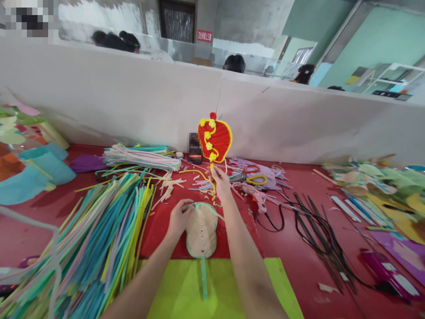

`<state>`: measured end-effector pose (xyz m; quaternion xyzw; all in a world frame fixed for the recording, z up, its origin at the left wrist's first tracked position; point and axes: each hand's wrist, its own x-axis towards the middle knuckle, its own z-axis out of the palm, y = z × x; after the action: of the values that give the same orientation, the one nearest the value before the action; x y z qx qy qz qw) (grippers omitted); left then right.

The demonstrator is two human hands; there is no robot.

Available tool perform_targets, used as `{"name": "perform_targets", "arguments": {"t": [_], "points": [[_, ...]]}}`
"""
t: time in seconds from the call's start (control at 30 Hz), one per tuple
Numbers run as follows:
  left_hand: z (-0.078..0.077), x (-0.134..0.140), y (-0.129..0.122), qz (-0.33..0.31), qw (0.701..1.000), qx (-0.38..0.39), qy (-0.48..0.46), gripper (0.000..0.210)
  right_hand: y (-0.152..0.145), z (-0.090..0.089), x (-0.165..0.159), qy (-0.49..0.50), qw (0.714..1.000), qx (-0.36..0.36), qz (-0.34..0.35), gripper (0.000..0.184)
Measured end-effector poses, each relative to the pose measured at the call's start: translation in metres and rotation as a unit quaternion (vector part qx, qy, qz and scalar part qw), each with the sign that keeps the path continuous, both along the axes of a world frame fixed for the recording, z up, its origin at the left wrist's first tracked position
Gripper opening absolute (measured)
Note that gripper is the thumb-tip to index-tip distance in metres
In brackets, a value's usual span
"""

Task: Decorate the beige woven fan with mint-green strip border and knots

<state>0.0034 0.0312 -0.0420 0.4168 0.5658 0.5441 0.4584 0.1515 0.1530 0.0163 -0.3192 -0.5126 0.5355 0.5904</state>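
My right hand (pixel 220 180) is closed around the handle of a red fan (pixel 221 141), raised upright in front of the white partition. Yellow fuzzy trim edges this fan, and yellow flowers run down its left side. Below it a beige fan (pixel 202 228) with pale green edging and a green handle lies with its handle toward me. My left hand (pixel 180 217) has its fingers curled on the upper left edge of the beige fan; its fingertips are partly hidden. A green strip runs from the top of that fan toward my right forearm.
Pipe cleaners (pixel 109 235) lie heaped at left, with a paler bundle (pixel 142 157) behind. Scissors (pixel 252 178), a pink glue gun (pixel 260 201), black cable (pixel 300 226) and a magenta device (pixel 390 272) sit at right. The white partition (pixel 133 102) borders the red table.
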Motion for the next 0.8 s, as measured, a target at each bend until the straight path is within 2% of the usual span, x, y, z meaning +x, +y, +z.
{"name": "perform_targets", "arguments": {"t": [0.13, 0.27, 0.5, 0.8], "points": [[0.0, 0.0, 0.0, -0.004, 1.0, -0.005, 0.009, 0.03, 0.002, 0.0, -0.004, 0.018, 0.998, 0.017, -0.06, 0.026], [0.001, 0.0, -0.001, -0.009, 1.0, -0.005, 0.008, 0.03, 0.004, -0.003, -0.009, 0.051, 0.994, 0.006, -0.093, 0.028], [0.003, 0.0, -0.002, -0.006, 1.0, 0.002, 0.003, 0.031, 0.007, -0.013, -0.011, 0.073, 0.993, 0.004, -0.091, 0.028], [0.002, 0.0, -0.002, -0.01, 1.0, -0.001, 0.007, 0.032, 0.009, -0.017, -0.01, 0.091, 0.992, 0.007, -0.09, 0.028]]}}
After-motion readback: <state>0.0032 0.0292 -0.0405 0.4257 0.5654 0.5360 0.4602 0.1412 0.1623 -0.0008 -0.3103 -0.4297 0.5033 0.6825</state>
